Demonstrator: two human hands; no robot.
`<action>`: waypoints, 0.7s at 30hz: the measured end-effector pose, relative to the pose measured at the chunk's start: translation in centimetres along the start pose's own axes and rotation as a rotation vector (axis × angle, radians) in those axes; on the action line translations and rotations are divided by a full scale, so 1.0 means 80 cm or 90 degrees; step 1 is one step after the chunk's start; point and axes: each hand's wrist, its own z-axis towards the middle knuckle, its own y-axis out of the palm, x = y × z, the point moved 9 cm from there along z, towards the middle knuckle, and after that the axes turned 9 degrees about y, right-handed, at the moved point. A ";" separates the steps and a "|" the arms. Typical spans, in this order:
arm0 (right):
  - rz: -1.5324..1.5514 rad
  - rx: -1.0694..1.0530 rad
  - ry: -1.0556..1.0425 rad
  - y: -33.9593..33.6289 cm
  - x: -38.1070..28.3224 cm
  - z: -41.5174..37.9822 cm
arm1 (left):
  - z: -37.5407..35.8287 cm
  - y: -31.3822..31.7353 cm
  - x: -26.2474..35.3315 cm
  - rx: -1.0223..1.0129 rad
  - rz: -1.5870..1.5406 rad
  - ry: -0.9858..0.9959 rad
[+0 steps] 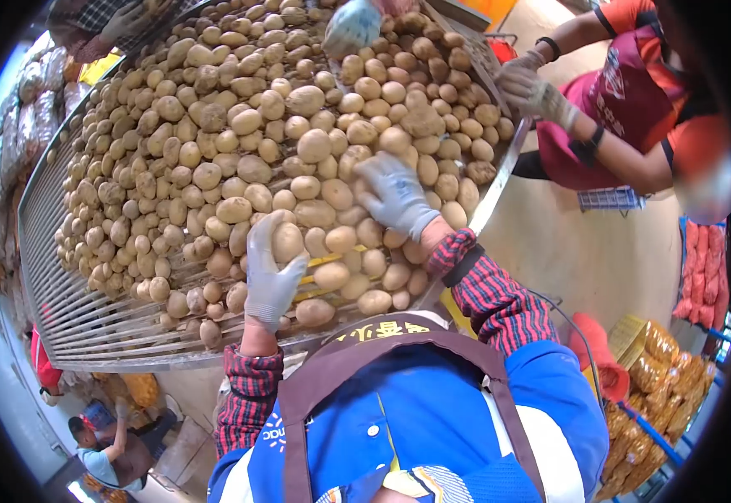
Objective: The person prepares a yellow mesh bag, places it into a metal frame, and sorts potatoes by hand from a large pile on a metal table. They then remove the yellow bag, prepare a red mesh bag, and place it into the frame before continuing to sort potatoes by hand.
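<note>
Potatoes (pixel 206 174) lie thickly over a slatted metal sorting table (pixel 88 329). My left hand (pixel 266 277), in a pale work glove, is curled around a potato (pixel 287 242) near the table's front edge, with the thumb apart on the right. Further right, my right hand (pixel 396 199), also gloved, lies over the heap with its fingers stretched out and slightly blurred. Its fingertips touch a potato (pixel 353 161); what is under the palm is hidden. Yellowish bars (pixel 311 283) show between the potatoes near my left hand.
A co-worker in a maroon apron (pixel 613 101) rests gloved hands (pixel 529 88) on the right rim. Another person's gloved hand (pixel 353 29) reaches in at the far side. Filled sacks (pixel 659 386) and a red plastic container (pixel 598 356) stand at lower right.
</note>
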 end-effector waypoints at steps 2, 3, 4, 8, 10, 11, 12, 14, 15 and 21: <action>0.030 0.134 0.068 -0.028 0.020 0.033 | 0.015 0.004 -0.005 0.027 0.065 0.031; -0.012 0.179 0.092 -0.037 0.016 0.045 | 0.021 0.023 -0.008 -0.050 0.111 0.046; -0.014 0.172 0.079 -0.038 0.007 0.060 | 0.026 0.042 -0.011 -0.127 0.158 0.061; 0.071 0.016 -0.134 -0.011 -0.094 0.105 | 0.036 0.068 0.001 -0.122 0.269 0.175; -0.032 0.076 -0.212 0.025 -0.105 0.100 | 0.048 0.063 0.003 -0.173 0.084 0.211; -0.022 0.043 -0.212 0.030 -0.106 0.102 | 0.075 0.031 0.018 -0.107 0.061 0.231; -0.015 0.013 -0.211 0.027 -0.107 0.104 | 0.093 0.015 -0.005 -0.103 0.069 0.227; 0.014 0.009 -0.207 0.016 -0.111 0.099 | 0.125 -0.051 -0.087 0.042 0.128 0.094; 0.018 -0.003 -0.151 0.016 -0.100 0.098 | 0.142 -0.066 -0.120 0.072 0.194 0.105; 0.038 -0.091 -0.057 0.014 -0.087 0.082 | 0.261 -0.020 -0.169 -0.009 0.340 0.092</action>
